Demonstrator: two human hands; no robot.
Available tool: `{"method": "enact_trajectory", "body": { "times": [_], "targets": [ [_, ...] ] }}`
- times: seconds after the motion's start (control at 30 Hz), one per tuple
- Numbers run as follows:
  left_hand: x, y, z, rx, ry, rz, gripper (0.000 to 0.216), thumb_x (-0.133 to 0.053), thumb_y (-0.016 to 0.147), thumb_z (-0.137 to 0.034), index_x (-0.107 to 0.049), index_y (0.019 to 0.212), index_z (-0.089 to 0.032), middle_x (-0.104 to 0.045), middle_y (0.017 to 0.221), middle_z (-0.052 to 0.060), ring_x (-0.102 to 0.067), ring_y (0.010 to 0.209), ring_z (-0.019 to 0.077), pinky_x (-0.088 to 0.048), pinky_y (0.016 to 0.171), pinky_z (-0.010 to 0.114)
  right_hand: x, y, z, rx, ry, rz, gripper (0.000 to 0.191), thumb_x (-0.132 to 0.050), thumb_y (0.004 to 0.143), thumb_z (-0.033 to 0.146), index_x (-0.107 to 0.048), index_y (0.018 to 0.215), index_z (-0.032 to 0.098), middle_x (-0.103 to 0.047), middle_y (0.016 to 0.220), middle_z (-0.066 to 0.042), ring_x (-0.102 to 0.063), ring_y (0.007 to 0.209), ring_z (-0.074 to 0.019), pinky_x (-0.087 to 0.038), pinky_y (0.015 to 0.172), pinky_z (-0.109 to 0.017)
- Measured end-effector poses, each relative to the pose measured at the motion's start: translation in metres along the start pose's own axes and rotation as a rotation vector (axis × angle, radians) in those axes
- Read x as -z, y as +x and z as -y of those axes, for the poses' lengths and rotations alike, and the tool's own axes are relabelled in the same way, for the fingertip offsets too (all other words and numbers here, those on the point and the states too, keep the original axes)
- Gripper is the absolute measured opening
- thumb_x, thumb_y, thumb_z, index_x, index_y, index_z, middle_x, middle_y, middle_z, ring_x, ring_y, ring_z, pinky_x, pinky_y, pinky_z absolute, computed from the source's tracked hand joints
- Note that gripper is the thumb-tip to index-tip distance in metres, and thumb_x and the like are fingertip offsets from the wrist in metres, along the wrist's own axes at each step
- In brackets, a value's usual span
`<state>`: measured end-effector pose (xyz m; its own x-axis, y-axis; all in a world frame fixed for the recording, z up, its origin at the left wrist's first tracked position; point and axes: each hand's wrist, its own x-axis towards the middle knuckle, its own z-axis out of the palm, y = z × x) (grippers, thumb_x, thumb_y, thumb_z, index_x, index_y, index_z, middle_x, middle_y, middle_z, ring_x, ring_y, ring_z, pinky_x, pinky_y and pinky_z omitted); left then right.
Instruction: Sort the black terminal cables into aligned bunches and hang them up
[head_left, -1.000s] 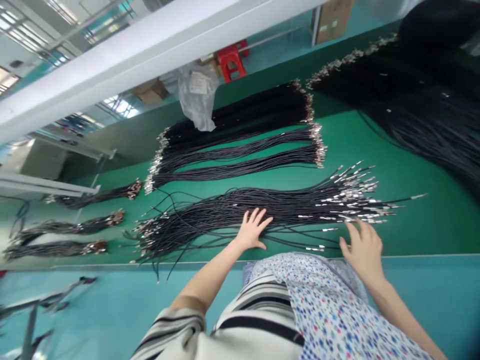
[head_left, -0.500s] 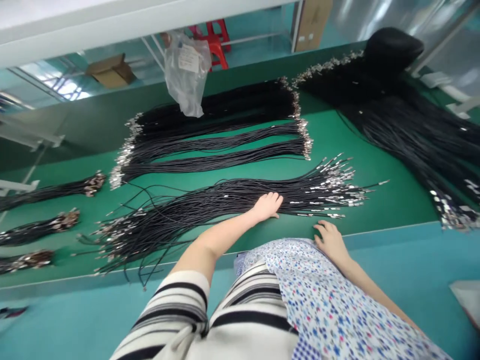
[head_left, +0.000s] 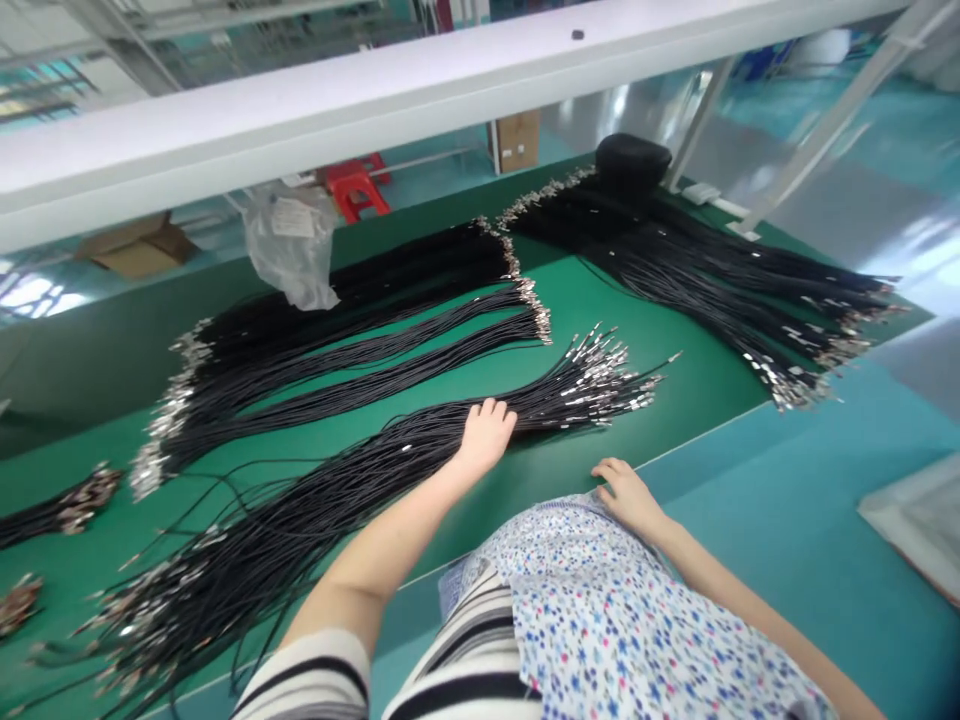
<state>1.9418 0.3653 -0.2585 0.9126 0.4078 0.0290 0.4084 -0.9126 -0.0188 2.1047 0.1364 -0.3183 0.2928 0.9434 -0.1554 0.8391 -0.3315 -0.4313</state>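
A loose bundle of black wires (head_left: 360, 480) with metal terminal ends lies across the green table (head_left: 705, 380). My left hand (head_left: 486, 436) rests palm down on this bundle near its right end, fingers stretched over the wires and close together. The silver terminals (head_left: 607, 375) fan out just right of it. My right hand (head_left: 624, 492) lies at the table's front edge, fingers bent and touching the edge beside my flowered apron; nothing shows in it.
Tidier black wire bundles (head_left: 360, 320) lie further back, a big heap (head_left: 720, 270) at the right, small bundles (head_left: 60, 505) at far left. A clear plastic bag (head_left: 289, 245) hangs at the rear. A white beam (head_left: 375, 100) runs overhead. Teal floor (head_left: 787, 520) is at right.
The view has swung right. My left hand stayed on the bundle near the terminals. My right hand drew back from the terminal ends to the table's front edge.
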Motion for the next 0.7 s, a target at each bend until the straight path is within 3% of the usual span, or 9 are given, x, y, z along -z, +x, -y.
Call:
{"method": "enact_trajectory", "body": {
  "times": [0.1, 0.17, 0.23, 0.33, 0.43, 0.5, 0.57, 0.63, 0.7],
  "targets": [
    [0.021, -0.007, 0.012, 0.107, -0.233, -0.005, 0.014, -0.040, 0.081, -0.018, -0.052, 0.088, -0.016, -0.057, 0.088, 0.008, -0.049, 0.087, 0.0206, -0.037, 0.072, 0.034, 0.013, 0.006, 0.018, -0.012, 0.193, 0.013, 0.023, -0.044, 0.075, 0.015, -0.058, 0.093, 0.014, -0.056, 0.095, -0.009, -0.051, 0.092, -0.0170, -0.039, 0.085, -0.034],
    [0.034, -0.011, 0.021, 0.164, -0.565, 0.057, 0.012, -0.044, 0.081, -0.026, -0.050, 0.087, -0.017, -0.056, 0.080, 0.004, -0.050, 0.073, 0.0151, -0.037, 0.065, 0.028, 0.021, 0.016, 0.038, -0.029, 0.448, 0.041, 0.019, -0.046, 0.076, 0.019, -0.059, 0.088, 0.014, -0.058, 0.091, -0.008, -0.054, 0.088, -0.0172, -0.040, 0.083, -0.035],
    [0.042, -0.017, 0.025, 0.178, -0.990, 0.200, 0.021, -0.044, 0.081, -0.038, -0.046, 0.082, -0.017, -0.050, 0.065, 0.000, -0.044, 0.056, 0.0092, -0.033, 0.052, 0.022, 0.027, 0.028, 0.061, -0.073, 0.838, 0.129, 0.019, -0.051, 0.074, 0.026, -0.057, 0.089, 0.015, -0.060, 0.089, -0.008, -0.057, 0.083, -0.0172, -0.043, 0.080, -0.036],
    [0.043, -0.028, 0.018, 0.206, -1.519, 0.457, 0.035, -0.044, 0.078, -0.050, -0.041, 0.075, -0.015, -0.035, 0.054, -0.005, -0.029, 0.042, 0.0040, -0.021, 0.040, 0.018, 0.039, 0.049, 0.096, -0.041, 1.449, 0.256, 0.038, -0.061, 0.069, 0.033, -0.053, 0.103, 0.018, -0.060, 0.100, -0.009, -0.057, 0.092, -0.0182, -0.043, 0.082, -0.036],
    [0.032, -0.042, -0.002, 0.307, -1.750, 0.532, 0.040, -0.049, 0.074, -0.054, -0.039, 0.076, -0.015, -0.033, 0.052, -0.006, -0.025, 0.040, 0.0025, -0.016, 0.037, 0.016, 0.056, 0.069, 0.119, 0.017, 1.806, 0.119, 0.045, -0.065, 0.065, 0.032, -0.051, 0.107, 0.022, -0.056, 0.112, -0.006, -0.053, 0.104, -0.0188, -0.040, 0.089, -0.037],
    [0.022, -0.051, -0.014, 0.357, -1.793, 0.481, 0.041, -0.049, 0.073, -0.055, -0.039, 0.076, -0.014, -0.033, 0.051, -0.006, -0.026, 0.039, 0.0025, -0.016, 0.036, 0.016, 0.065, 0.077, 0.126, -0.099, 1.879, 0.011, 0.039, -0.066, 0.065, 0.031, -0.055, 0.100, 0.020, -0.060, 0.102, -0.005, -0.056, 0.096, -0.0185, -0.040, 0.088, -0.036],
    [0.016, -0.059, -0.021, 0.323, -1.787, 0.447, 0.041, -0.047, 0.075, -0.054, -0.042, 0.076, -0.013, -0.038, 0.052, -0.005, -0.029, 0.039, 0.0027, -0.019, 0.037, 0.016, 0.069, 0.079, 0.130, -0.225, 1.853, -0.007, 0.032, -0.065, 0.066, 0.031, -0.057, 0.093, 0.017, -0.063, 0.085, -0.004, -0.060, 0.082, -0.0177, -0.043, 0.084, -0.036],
    [0.016, -0.064, -0.022, 0.217, -1.775, 0.516, 0.041, -0.046, 0.077, -0.053, -0.046, 0.076, -0.011, -0.047, 0.057, 0.000, -0.038, 0.043, 0.0041, -0.029, 0.042, 0.018, 0.069, 0.075, 0.131, -0.229, 1.763, 0.027, 0.028, -0.064, 0.068, 0.034, -0.058, 0.089, 0.015, -0.062, 0.074, -0.003, -0.060, 0.074, -0.0171, -0.045, 0.078, -0.036],
    [0.022, -0.062, -0.020, 0.093, -1.787, 0.627, 0.041, -0.049, 0.076, -0.051, -0.050, 0.081, -0.009, -0.055, 0.070, 0.006, -0.049, 0.055, 0.0078, -0.039, 0.054, 0.021, 0.069, 0.068, 0.132, -0.143, 1.604, 0.061, 0.027, -0.063, 0.070, 0.036, -0.059, 0.085, 0.014, -0.063, 0.077, -0.005, -0.060, 0.075, -0.0166, -0.046, 0.075, -0.034]
  ]
}}
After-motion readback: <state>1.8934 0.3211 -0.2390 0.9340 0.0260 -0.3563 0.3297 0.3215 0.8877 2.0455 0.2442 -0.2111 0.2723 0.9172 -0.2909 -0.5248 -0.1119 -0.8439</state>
